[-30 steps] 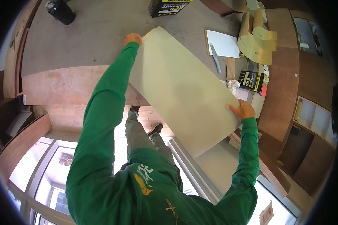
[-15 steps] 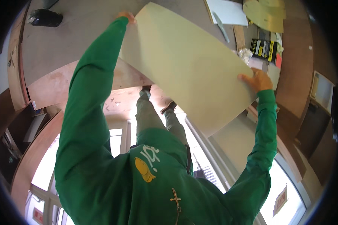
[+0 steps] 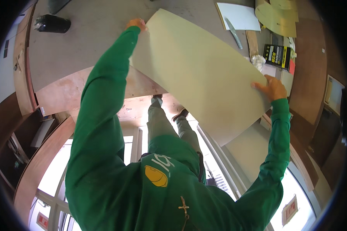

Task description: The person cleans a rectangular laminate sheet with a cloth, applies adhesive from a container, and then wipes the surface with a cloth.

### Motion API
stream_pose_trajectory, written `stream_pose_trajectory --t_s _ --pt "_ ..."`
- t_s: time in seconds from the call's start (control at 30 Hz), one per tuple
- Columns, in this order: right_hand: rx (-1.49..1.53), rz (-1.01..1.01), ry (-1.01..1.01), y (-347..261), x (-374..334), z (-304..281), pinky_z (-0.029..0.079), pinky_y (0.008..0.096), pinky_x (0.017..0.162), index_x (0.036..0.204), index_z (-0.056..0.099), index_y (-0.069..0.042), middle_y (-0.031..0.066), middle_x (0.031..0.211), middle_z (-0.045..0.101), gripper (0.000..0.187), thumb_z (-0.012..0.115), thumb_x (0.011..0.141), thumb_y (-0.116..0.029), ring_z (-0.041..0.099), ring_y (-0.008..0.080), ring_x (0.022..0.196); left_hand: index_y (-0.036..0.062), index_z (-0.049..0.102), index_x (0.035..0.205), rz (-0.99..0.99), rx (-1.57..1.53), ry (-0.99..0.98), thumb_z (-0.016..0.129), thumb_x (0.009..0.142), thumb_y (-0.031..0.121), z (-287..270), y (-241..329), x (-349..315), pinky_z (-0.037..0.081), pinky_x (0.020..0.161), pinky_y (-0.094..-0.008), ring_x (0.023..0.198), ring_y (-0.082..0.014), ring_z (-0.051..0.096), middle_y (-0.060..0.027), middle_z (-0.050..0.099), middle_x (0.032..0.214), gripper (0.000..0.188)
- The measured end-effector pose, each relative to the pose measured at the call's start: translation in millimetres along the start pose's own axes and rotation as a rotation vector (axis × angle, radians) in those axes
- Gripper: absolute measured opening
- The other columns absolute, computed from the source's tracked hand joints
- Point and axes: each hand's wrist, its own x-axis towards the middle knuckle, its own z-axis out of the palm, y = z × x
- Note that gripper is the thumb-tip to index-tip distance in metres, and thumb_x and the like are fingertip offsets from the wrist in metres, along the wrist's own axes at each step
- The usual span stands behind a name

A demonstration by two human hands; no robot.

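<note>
A large pale cream sheet is stretched between my two hands, tilted over the front edge of the grey-brown worktop. At its far left edge my left hand grips it, the fingertips partly hidden. My right hand holds the right edge, thumb lying on the upper face and fingers bent around the rim. The sheet's near corner hangs past the worktop, beside my legs. What lies beneath the sheet is hidden.
A black cylindrical bottle lies at the far left. To the far right are a white pad, a grey knife-like tool, a wooden strip, crumpled clear plastic, a black-and-yellow box and curved yellowish templates.
The whole scene has shifted slightly right and down in the picture. Both hands keep their hold on the sheet, which stays at nearly the same tilt.
</note>
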Motion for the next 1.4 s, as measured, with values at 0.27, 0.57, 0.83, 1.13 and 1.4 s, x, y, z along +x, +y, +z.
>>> stream_pose_trajectory --t_s 0.27,0.57,0.83,1.13,1.4 --pt "-0.056 0.028 0.007 -18 -8 -15 0.054 0.0474 0.08 0.114 0.071 -0.014 0.0164 0.096 0.074 0.068 0.072 0.071 -0.067 0.07 0.0352 0.091 0.0169 0.062 0.123 -0.089 -0.028 0.042 0.078 0.078 0.04 -10 0 -11 0.05 0.097 -0.0471 0.118 -0.0283 0.061 -0.0074 0.067 0.124 0.053" --pt "-0.094 -0.088 0.045 0 13 3 0.053 0.0456 0.082 0.118 0.07 -0.013 0.0167 0.099 0.073 0.069 0.072 0.073 -0.066 0.07 0.0336 0.095 0.0056 0.061 0.119 -0.073 -0.618 0.752 0.078 0.08 0.036 45 -41 -115 0.052 0.087 -0.0439 0.103 -0.0351 0.065 -0.0153 0.069 0.109 0.052" --pt "-0.066 -0.146 0.03 25 16 21 0.053 0.042 0.084 0.119 0.068 -0.004 0.0192 0.102 0.073 0.075 0.072 0.074 -0.063 0.071 0.0326 0.094 0.0019 0.065 0.098 -0.364 -1.446 0.163 0.081 0.08 0.045 226 78 -347 0.054 0.062 -0.0292 0.065 -0.0157 0.065 -0.0095 0.067 0.085 0.05" --pt "-0.134 -0.3 0.188 37 33 70 0.052 0.0446 0.089 0.118 0.068 -0.004 0.0216 0.108 0.071 0.077 0.071 0.073 -0.066 0.069 0.0361 0.102 0.0009 0.066 0.082 -0.261 -1.694 0.261 0.079 0.085 0.03 290 134 -362 0.049 0.052 -0.0254 0.056 -0.0114 0.06 -0.0061 0.065 0.07 0.032" --pt "-0.08 -0.307 0.204 64 56 118 0.051 0.0461 0.092 0.119 0.067 -0.003 0.0235 0.113 0.069 0.081 0.071 0.072 -0.069 0.067 0.0378 0.106 0.0017 0.064 0.076 -0.332 -1.681 0.45 0.077 0.084 0.025 300 156 -357 0.049 0.049 -0.0265 0.053 -0.0112 0.059 -0.0052 0.064 0.065 0.027"
